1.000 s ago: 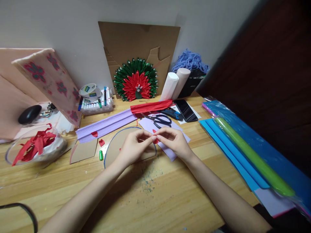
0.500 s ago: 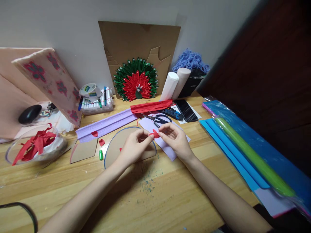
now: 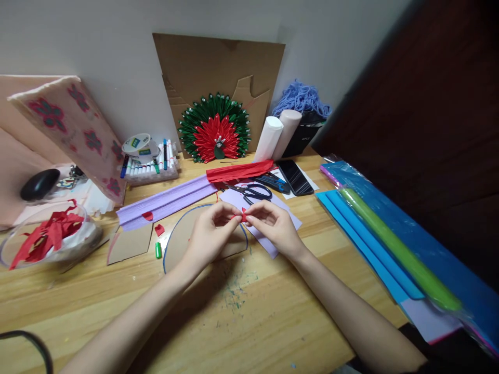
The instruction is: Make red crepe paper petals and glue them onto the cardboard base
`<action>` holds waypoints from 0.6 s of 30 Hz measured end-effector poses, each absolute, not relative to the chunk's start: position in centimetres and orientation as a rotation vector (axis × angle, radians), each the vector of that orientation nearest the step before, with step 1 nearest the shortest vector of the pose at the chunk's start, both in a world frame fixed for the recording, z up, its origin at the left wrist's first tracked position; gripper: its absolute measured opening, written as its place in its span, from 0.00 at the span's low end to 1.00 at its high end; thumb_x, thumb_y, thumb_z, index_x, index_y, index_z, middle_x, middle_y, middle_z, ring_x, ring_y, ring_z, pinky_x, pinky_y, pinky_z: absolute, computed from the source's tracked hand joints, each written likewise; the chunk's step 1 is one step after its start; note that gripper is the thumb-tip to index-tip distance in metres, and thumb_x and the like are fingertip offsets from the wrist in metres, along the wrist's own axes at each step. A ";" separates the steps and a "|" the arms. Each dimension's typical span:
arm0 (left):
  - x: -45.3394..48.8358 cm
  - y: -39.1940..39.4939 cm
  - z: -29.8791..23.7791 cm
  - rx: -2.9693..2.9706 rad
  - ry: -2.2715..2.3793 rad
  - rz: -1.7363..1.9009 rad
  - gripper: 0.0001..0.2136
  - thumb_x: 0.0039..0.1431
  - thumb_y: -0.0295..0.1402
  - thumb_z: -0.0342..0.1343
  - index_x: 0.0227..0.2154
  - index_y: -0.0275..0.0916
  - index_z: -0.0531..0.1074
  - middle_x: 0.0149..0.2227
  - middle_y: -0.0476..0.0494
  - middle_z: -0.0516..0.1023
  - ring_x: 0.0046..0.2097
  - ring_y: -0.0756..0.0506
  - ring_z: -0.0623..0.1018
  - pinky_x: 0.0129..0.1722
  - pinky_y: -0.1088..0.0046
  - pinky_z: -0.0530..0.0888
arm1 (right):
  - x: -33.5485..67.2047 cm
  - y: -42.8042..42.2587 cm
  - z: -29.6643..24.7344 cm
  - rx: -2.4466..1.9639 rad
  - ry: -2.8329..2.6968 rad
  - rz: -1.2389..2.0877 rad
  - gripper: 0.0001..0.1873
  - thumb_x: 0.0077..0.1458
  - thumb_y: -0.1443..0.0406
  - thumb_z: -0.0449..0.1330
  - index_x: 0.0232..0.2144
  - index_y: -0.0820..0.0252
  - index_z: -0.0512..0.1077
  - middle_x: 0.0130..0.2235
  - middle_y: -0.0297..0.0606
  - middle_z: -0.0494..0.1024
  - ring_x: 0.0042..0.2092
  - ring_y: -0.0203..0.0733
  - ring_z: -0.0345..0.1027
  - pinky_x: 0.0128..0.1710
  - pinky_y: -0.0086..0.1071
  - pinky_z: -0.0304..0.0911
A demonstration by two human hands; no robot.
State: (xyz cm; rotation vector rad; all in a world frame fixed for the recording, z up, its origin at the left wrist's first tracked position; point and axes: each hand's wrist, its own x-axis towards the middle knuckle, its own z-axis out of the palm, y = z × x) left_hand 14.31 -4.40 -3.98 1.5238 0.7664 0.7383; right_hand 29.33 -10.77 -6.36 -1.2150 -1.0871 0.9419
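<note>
Both hands meet above the middle of the wooden table. My left hand and my right hand each pinch one side of a small red paper piece, fingers closed on it. Under the hands lie a half-round cardboard piece with a blue edge and a sheet of lilac paper. Black scissors rest just beyond the fingers. Two small red paper scraps lie to the left beside a green marker cap.
A red and green paper fan ornament leans on cardboard at the back. Lilac and red crepe rolls, a marker box, a phone, a bowl of red scraps, and blue sheets with a green roll surround the hands.
The hands rose slightly off the lilac sheet and drew together on the red piece, which now shows folded smaller between the fingertips. The camera shifted a little.
</note>
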 end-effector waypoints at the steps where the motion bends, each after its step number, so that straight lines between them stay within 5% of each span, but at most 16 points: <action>1: 14.3 -4.4 -4.0 1.515 0.764 0.733 0.04 0.52 0.30 0.58 0.30 0.35 0.71 0.31 0.45 0.77 0.34 0.49 0.77 0.37 0.74 0.73 | 29.3 -10.8 -6.4 -1.209 -1.077 0.943 0.07 0.48 0.63 0.65 0.32 0.58 0.73 0.33 0.34 0.76 0.36 0.36 0.73 0.39 0.30 0.70; 18: 14.0 -4.3 -4.2 1.597 0.856 0.747 0.10 0.47 0.35 0.64 0.31 0.34 0.78 0.33 0.41 0.81 0.34 0.45 0.79 0.36 0.71 0.74 | 29.3 -10.8 -6.5 -1.285 -1.073 0.802 0.07 0.44 0.64 0.67 0.30 0.58 0.77 0.33 0.37 0.80 0.37 0.41 0.75 0.40 0.35 0.71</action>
